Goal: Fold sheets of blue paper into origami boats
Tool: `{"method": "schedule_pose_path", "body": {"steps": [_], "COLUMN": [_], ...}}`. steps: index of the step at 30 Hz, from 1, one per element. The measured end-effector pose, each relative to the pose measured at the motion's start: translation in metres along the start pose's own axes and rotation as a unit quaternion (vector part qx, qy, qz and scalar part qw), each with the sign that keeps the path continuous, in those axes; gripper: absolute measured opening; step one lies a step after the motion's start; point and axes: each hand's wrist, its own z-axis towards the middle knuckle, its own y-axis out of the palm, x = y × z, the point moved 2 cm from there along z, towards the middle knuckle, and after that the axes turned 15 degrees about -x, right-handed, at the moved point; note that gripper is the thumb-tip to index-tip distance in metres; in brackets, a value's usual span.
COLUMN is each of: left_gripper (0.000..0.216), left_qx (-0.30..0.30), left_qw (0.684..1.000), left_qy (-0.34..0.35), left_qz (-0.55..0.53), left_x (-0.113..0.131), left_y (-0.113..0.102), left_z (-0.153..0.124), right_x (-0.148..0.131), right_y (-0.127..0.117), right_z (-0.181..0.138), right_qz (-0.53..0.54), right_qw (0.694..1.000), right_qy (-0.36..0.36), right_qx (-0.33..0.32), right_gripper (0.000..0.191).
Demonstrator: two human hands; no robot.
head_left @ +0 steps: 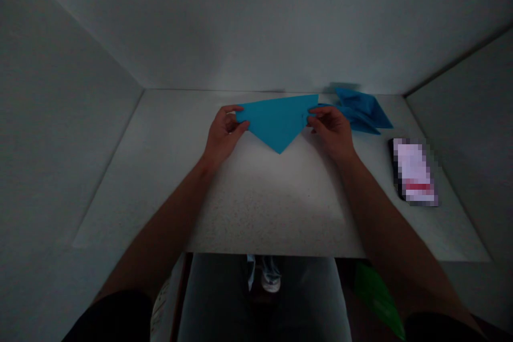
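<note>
A blue sheet of paper (278, 117), folded into a triangle with its tip pointing toward me, lies on the white table (256, 203). My left hand (223, 133) pinches the triangle's left corner between thumb and fingers. My right hand (332, 127) pinches its right corner, fingers curled over the edge. Both forearms reach in from the bottom of the view.
More folded blue paper (363, 109) lies at the back right, just beyond my right hand. A phone (414, 171) with a lit, blurred screen rests near the table's right side. White walls close in the table at the left, back and right. Something green (377, 291) shows below the front edge.
</note>
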Motion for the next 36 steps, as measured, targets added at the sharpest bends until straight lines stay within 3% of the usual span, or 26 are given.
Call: {"method": "schedule_pose_path", "body": {"steps": [3, 5, 12, 17, 21, 27, 31, 36], "left_gripper": [0.079, 0.085, 0.053, 0.051, 0.043, 0.02, 0.028, 0.036], "left_qx": [0.025, 0.035, 0.004, 0.001, -0.01, -0.051, -0.052, -0.041], "left_qw": [0.999, 0.997, 0.998, 0.998, 0.999, 0.997, 0.996, 0.998], "left_qy": [0.002, -0.011, -0.045, -0.046, -0.039, -0.053, -0.055, -0.049], "left_qz": [-0.047, -0.065, -0.053, -0.033, -0.02, -0.03, -0.04, -0.014], "left_x": [-0.008, -0.011, 0.002, 0.007, 0.009, 0.018, 0.02, 0.016], "left_y": [-0.001, -0.002, -0.001, -0.002, -0.002, 0.001, -0.001, -0.003], "left_z": [0.002, 0.003, 0.004, 0.003, 0.004, 0.002, 0.003, 0.002], "right_x": [0.005, 0.008, 0.004, 0.001, 0.001, -0.003, -0.004, -0.008], "right_y": [-0.004, -0.005, -0.004, -0.003, -0.003, -0.001, -0.003, -0.002], "right_z": [0.001, 0.002, 0.0, -0.002, -0.001, 0.0, 0.0, -0.001], "right_qz": [0.016, 0.024, 0.029, 0.005, 0.009, 0.054, 0.062, 0.049], "right_qw": [1.0, 1.0, 0.999, 0.998, 0.998, 0.996, 0.997, 0.997], "right_qy": [-0.012, -0.013, 0.026, 0.032, 0.036, 0.056, 0.05, 0.042], "right_qx": [0.003, 0.002, -0.032, -0.057, -0.042, -0.031, -0.022, -0.035], "right_gripper": [0.054, 0.061, 0.04, 0.04, 0.04, 0.024, 0.021, 0.033]}}
